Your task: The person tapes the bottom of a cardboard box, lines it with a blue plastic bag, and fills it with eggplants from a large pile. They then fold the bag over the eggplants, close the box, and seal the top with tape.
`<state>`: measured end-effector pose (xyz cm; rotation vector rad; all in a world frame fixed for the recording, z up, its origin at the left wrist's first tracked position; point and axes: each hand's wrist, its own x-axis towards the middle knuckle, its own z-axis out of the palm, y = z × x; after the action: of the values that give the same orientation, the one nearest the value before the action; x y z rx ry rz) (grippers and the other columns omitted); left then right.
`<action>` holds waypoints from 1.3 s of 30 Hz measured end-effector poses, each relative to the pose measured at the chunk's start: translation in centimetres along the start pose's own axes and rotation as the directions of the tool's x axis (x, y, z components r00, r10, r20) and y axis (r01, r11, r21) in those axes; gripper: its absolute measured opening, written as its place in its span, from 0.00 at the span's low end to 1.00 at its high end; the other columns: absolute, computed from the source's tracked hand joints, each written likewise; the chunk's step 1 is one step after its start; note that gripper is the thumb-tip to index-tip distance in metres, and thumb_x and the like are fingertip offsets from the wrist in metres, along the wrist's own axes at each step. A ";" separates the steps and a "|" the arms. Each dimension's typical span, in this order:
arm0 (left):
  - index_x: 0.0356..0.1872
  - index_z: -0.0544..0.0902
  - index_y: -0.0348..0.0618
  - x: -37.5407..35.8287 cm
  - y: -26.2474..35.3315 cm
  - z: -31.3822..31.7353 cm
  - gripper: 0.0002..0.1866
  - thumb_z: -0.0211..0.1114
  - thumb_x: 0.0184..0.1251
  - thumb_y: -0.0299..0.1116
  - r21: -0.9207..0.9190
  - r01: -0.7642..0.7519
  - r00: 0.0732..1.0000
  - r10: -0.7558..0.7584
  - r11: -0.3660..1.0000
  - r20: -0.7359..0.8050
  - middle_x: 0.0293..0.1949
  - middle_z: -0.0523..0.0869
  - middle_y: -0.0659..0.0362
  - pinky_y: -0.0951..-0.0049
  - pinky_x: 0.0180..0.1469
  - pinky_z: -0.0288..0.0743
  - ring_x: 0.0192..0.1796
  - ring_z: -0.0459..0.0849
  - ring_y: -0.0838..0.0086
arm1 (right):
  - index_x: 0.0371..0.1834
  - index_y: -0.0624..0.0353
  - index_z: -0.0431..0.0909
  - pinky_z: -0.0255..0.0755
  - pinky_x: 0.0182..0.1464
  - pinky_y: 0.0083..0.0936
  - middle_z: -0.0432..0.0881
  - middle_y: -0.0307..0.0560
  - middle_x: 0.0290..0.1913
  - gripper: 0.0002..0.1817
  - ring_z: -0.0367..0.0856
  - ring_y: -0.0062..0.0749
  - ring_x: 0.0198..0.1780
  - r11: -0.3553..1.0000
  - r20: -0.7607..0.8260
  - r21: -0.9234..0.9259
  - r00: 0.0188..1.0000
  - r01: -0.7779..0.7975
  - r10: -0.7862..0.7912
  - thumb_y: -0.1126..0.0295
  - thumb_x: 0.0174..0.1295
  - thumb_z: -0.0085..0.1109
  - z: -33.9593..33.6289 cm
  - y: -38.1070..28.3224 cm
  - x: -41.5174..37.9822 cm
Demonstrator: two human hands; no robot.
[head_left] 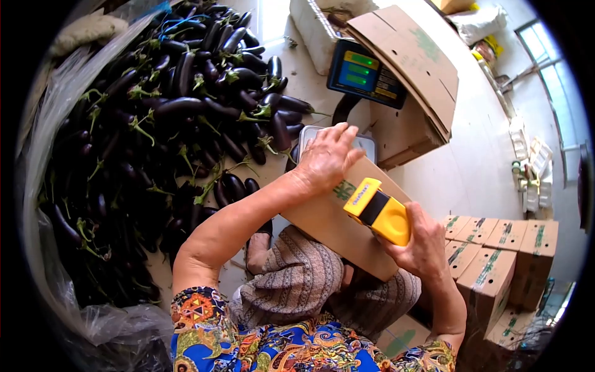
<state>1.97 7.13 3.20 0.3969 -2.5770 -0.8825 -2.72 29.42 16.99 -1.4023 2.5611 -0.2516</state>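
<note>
A closed cardboard box [316, 223] with green print lies slanting across in front of my knees. My left hand [331, 155] rests on its far end, fingers stretched out over the edge. In my right hand [421, 242] is a yellow tape dispenser [379, 214] with a black middle band, held over the box's top near its right side. My fingers wrap around the dispenser's rounded end. Whether the tape touches the box cannot be made out. Just beyond my left hand shows the metal pan of a scale [370, 147], partly hidden.
Eggplants [186, 111] form a big heap on the left, on and beside clear plastic sheeting [52, 142]. Ahead stand a lit scale display [362, 71], an open carton [412, 59] and a white foam box [313, 31]. Stacked cartons [496, 254] are at the right.
</note>
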 end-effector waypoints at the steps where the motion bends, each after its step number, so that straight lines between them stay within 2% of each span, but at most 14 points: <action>1: 0.70 0.67 0.40 0.0 0.9 -0.3 0.31 0.53 0.75 0.51 0.079 0.013 0.993 -0.022 0.997 0.113 0.71 0.66 0.43 0.52 0.66 0.70 0.68 0.69 0.44 | 0.44 0.60 0.69 0.78 0.36 0.43 0.82 0.57 0.33 0.26 0.84 0.55 0.34 1.000 -0.009 -0.012 1.000 0.013 -0.013 0.58 0.49 0.73 0.0 0.2 0.0; 5: 0.69 0.69 0.43 0.1 1.8 -0.2 0.28 0.54 0.74 0.48 0.220 -0.019 0.990 -0.012 0.975 0.139 0.70 0.67 0.44 0.54 0.63 0.74 0.69 0.71 0.49 | 0.45 0.61 0.69 0.80 0.39 0.44 0.82 0.59 0.35 0.26 0.84 0.55 0.36 0.999 0.016 -0.024 0.999 0.038 -0.038 0.61 0.48 0.72 -0.1 0.6 -0.2; 9: 0.64 0.77 0.49 -0.1 2.0 -0.4 0.21 0.51 0.75 0.43 0.349 -0.008 0.992 -0.036 0.937 0.120 0.68 0.71 0.47 0.57 0.55 0.81 0.58 0.83 0.53 | 0.45 0.61 0.69 0.80 0.39 0.42 0.82 0.60 0.34 0.26 0.85 0.54 0.36 0.995 0.048 -0.036 0.994 0.096 -0.095 0.63 0.47 0.72 -1.1 2.1 -1.7; 10: 0.64 0.76 0.51 -0.2 1.4 -0.8 0.21 0.51 0.75 0.44 0.445 -0.170 0.983 0.120 0.879 0.136 0.68 0.71 0.48 0.57 0.55 0.81 0.56 0.84 0.54 | 0.45 0.62 0.70 0.80 0.39 0.42 0.82 0.59 0.34 0.26 0.85 0.54 0.36 0.997 0.038 -0.019 0.996 0.078 -0.078 0.63 0.47 0.72 -1.4 2.8 -2.7; 13: 0.64 0.76 0.53 -0.2 3.0 -1.2 0.22 0.49 0.75 0.45 0.379 0.056 0.981 -0.122 0.924 0.152 0.70 0.70 0.52 0.55 0.55 0.80 0.57 0.83 0.55 | 0.47 0.62 0.71 0.80 0.39 0.41 0.81 0.58 0.34 0.28 0.84 0.54 0.36 0.997 -0.006 0.040 0.998 0.061 -0.061 0.65 0.45 0.74 -2.1 6.4 -6.2; 14: 0.59 0.81 0.56 -0.3 2.7 -1.2 0.18 0.50 0.75 0.40 0.466 -0.136 0.979 0.045 0.874 0.201 0.67 0.73 0.49 0.56 0.51 0.84 0.61 0.81 0.55 | 0.47 0.61 0.71 0.80 0.40 0.40 0.80 0.57 0.34 0.28 0.83 0.53 0.36 0.994 -0.054 0.090 0.997 0.058 -0.053 0.65 0.44 0.75 -1.9 7.4 -7.3; 16: 0.58 0.82 0.59 -0.2 3.4 -1.2 0.17 0.50 0.75 0.39 0.473 -0.121 0.976 0.019 0.873 0.216 0.67 0.74 0.53 0.55 0.50 0.84 0.60 0.82 0.56 | 0.47 0.60 0.71 0.80 0.40 0.39 0.79 0.57 0.34 0.28 0.83 0.53 0.36 0.994 -0.096 0.074 0.993 0.076 -0.069 0.65 0.44 0.75 -1.7 8.5 -8.7; 17: 0.57 0.82 0.59 0.1 3.7 -1.3 0.16 0.50 0.75 0.38 0.444 -0.031 0.969 -0.082 0.896 0.233 0.66 0.74 0.55 0.54 0.48 0.85 0.60 0.82 0.57 | 0.47 0.60 0.71 0.80 0.40 0.39 0.79 0.56 0.34 0.28 0.83 0.52 0.36 0.996 -0.098 0.062 0.994 0.058 -0.052 0.65 0.44 0.75 -1.6 9.0 -9.6; 18: 0.59 0.80 0.57 -0.2 3.6 -1.4 0.17 0.50 0.76 0.43 0.448 -0.075 0.983 -0.008 0.891 0.181 0.59 0.80 0.52 0.52 0.47 0.85 0.53 0.85 0.54 | 0.47 0.60 0.71 0.80 0.40 0.39 0.79 0.56 0.34 0.28 0.83 0.52 0.36 0.998 -0.096 0.047 0.994 0.050 -0.045 0.65 0.44 0.76 -1.6 9.6 -10.2; 20: 0.63 0.77 0.55 0.0 2.8 -1.0 0.22 0.49 0.76 0.50 0.425 0.136 0.970 -0.208 0.895 0.128 0.50 0.85 0.49 0.50 0.46 0.83 0.46 0.87 0.51 | 0.47 0.61 0.71 0.80 0.40 0.39 0.79 0.55 0.34 0.28 0.83 0.51 0.36 0.999 -0.100 0.046 0.995 0.022 -0.017 0.65 0.45 0.76 -0.9 11.6 -11.7; 21: 0.66 0.74 0.53 -0.3 1.7 -0.5 0.27 0.48 0.76 0.56 0.407 0.087 0.988 -0.131 0.909 0.080 0.44 0.87 0.48 0.49 0.45 0.83 0.41 0.88 0.48 | 0.48 0.61 0.71 0.80 0.40 0.39 0.79 0.55 0.34 0.28 0.83 0.51 0.36 0.998 -0.102 0.059 0.995 0.005 0.001 0.65 0.45 0.76 -0.2 13.3 -12.9; 31: 0.66 0.73 0.55 -0.1 1.1 -0.1 0.26 0.46 0.77 0.56 0.412 0.046 0.993 -0.087 0.910 0.081 0.47 0.86 0.48 0.52 0.47 0.82 0.46 0.87 0.50 | 0.51 0.60 0.70 0.79 0.41 0.38 0.80 0.56 0.37 0.30 0.83 0.51 0.39 0.988 -0.139 0.155 0.990 0.009 0.013 0.66 0.46 0.76 4.1 17.3 -14.6; 35: 0.65 0.75 0.54 -0.1 1.3 -0.2 0.26 0.47 0.78 0.56 0.398 0.016 0.996 -0.051 0.917 0.078 0.46 0.86 0.49 0.54 0.46 0.82 0.44 0.87 0.51 | 0.51 0.60 0.69 0.79 0.43 0.37 0.80 0.55 0.38 0.30 0.84 0.52 0.41 0.939 -0.168 0.342 0.986 0.041 0.018 0.67 0.47 0.76 7.6 18.9 -14.3; 39: 0.64 0.75 0.52 0.1 1.2 -0.3 0.25 0.48 0.77 0.55 0.384 -0.008 0.996 -0.026 0.923 0.083 0.45 0.87 0.50 0.55 0.46 0.82 0.45 0.87 0.52 | 0.50 0.60 0.70 0.79 0.43 0.36 0.79 0.54 0.38 0.26 0.83 0.51 0.42 0.849 -0.293 0.510 0.956 0.136 0.023 0.70 0.51 0.74 13.0 20.4 -14.1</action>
<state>1.91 7.83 4.19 0.4880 -2.8319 -0.3954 -8.41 51.58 0.85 -1.2917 2.3752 -1.1548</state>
